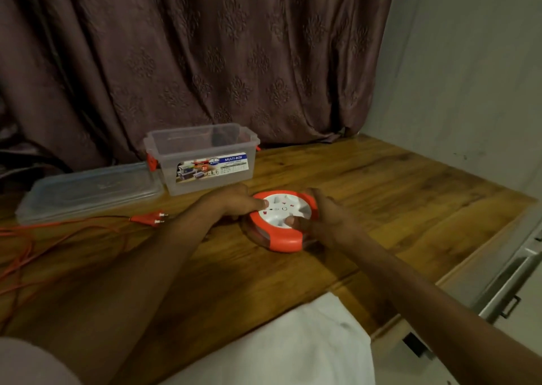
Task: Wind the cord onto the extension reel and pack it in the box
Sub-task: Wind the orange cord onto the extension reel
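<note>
Gripping the extension reel [281, 220] from both sides, left hand [234, 201] and right hand [321, 216] curl around its rim, the loose cord [58, 229] trailing leftward beyond the left hand.

A wooden tabletop [381, 197] meets a patterned brownish curtain [205, 47] behind, a pale wall [469, 77] seemingly rightward, dimly lit.

Both hands on reel [281, 220] (cord [58, 232] loose)

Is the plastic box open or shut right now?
Open. The box has no lid on its rim; the lid lies flat on the table at its left.
</note>
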